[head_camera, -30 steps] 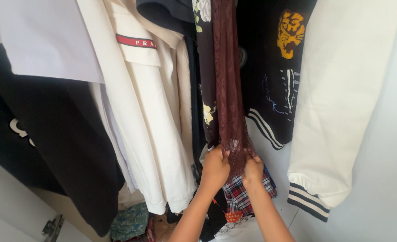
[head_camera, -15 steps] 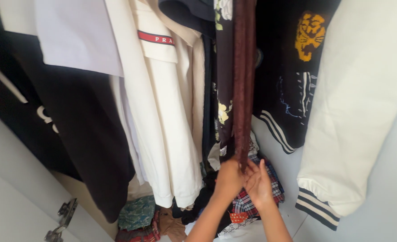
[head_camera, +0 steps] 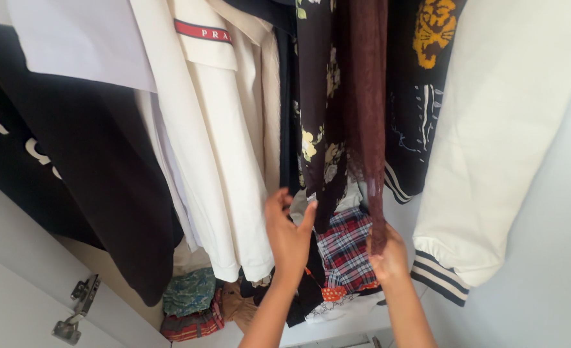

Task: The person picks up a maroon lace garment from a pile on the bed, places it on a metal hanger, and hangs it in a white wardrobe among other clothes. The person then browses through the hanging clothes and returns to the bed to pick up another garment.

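Observation:
A maroon lace garment (head_camera: 365,96) hangs among clothes in a wardrobe. My right hand (head_camera: 387,256) pinches its bottom hem, pulled down and to the right. My left hand (head_camera: 288,231) is open, fingers spread, just beside the lower edge of a dark floral garment (head_camera: 316,129) that hangs left of the lace one. A red plaid cloth (head_camera: 345,248) lies below, between my two hands.
Cream shirts (head_camera: 221,148) and a black garment (head_camera: 98,193) hang at the left. A black-and-cream varsity jacket (head_camera: 492,142) with striped cuffs hangs right, against a white wall. Folded clothes (head_camera: 192,303) pile on the wardrobe floor. A door hinge (head_camera: 76,309) sits at lower left.
Both hands held the lace hem together; now my left hand has let go and opened beside the floral garment, while my right hand has drawn the hem to the right.

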